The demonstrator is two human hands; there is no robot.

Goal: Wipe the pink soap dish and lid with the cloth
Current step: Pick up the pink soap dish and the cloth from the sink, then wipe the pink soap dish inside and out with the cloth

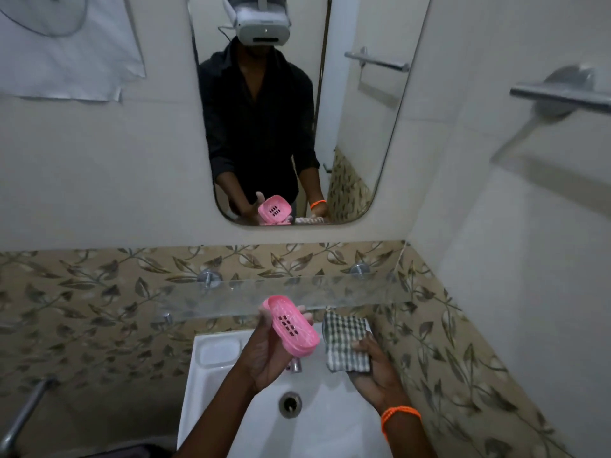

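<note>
My left hand (264, 355) grips a pink soap dish (291, 325) with drain slots, held tilted above the white sink (334, 424). To its right, my right hand (373, 375) holds a folded green-and-white checked cloth (345, 345) by its lower edge. Dish and cloth are close together but apart. In the mirror (357, 133) a second pink piece shows on the shelf below the held dish; I cannot tell whether it is the lid.
A glass shelf (347, 290) runs along the wall just behind the hands. The tap (294, 365) sits under the dish, the drain (290, 404) below it. A metal towel bar (558, 97) juts from the right wall. A pipe (23, 414) is at lower left.
</note>
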